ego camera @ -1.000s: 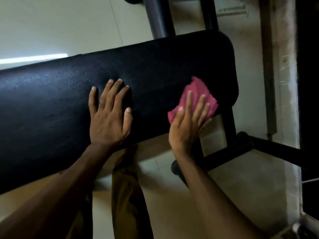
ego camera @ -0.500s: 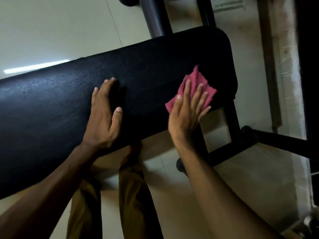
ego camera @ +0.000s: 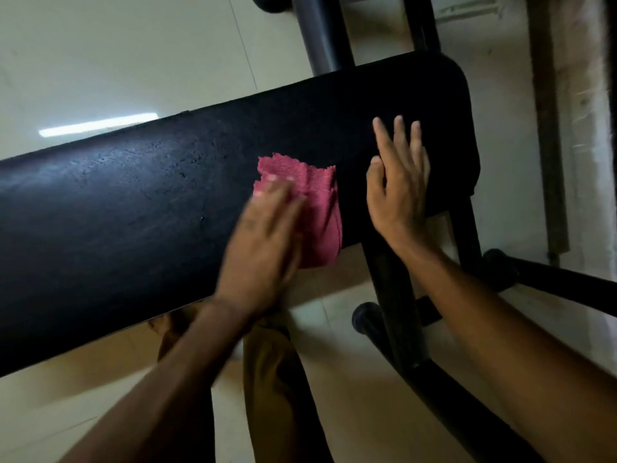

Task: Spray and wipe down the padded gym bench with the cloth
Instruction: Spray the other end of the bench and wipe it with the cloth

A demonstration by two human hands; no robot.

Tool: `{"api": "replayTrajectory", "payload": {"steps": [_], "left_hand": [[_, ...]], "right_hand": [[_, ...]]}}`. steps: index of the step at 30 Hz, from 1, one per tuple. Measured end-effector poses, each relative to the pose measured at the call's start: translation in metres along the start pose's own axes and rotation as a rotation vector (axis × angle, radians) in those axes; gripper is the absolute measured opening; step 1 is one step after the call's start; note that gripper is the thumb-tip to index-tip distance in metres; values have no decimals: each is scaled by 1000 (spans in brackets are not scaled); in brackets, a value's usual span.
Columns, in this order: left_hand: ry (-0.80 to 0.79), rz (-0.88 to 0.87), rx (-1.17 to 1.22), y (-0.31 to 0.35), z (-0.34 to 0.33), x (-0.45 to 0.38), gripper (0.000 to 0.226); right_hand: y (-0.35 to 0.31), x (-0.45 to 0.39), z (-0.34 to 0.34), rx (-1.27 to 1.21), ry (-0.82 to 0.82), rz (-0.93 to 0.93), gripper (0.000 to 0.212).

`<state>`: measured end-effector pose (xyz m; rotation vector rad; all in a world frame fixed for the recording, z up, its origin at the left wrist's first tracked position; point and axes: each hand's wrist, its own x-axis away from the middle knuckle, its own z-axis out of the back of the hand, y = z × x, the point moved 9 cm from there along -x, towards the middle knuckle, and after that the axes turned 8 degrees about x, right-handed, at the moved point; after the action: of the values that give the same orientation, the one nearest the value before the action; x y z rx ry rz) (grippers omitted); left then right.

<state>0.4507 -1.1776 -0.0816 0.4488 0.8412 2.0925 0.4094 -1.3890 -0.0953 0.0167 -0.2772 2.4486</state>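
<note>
Pink cloth [ego camera: 315,212] is lying on the black padded bench [ego camera: 133,212] in the head view, and your left hand [ego camera: 267,242], blurred, is pressing flat fingers onto it. Your right hand [ego camera: 399,188] is resting beside it, fingers spread, holding nothing.

Left hand [ego camera: 267,235] motion-blurred (fingers indistinct), covering part of cloth [ego camera: 317,208], bench [ego camera: 117,212] cut off at left edge

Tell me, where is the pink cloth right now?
In the head view the pink cloth lies on the black padded bench, right of centre, under the left hand, with the right hand just beside it on the bench's end.
</note>
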Motion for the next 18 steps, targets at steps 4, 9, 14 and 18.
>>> {"api": "replayTrajectory", "payload": {"steps": [4,9,14,18], "left_hand": [[-124,46,-270,9,-66,-20,73],[-107,138,-350,-23,-54,-5,84],[22,368,-375,-76,3,42,84],[54,431,-428,-68,-7,25,75]], "right_hand": [[1,-16,-22,220,29,-11,57],[6,-14,-23,248,66,2,59],[2,-12,-22,248,89,-3,59],[1,-12,-21,241,88,-12,60]]}}
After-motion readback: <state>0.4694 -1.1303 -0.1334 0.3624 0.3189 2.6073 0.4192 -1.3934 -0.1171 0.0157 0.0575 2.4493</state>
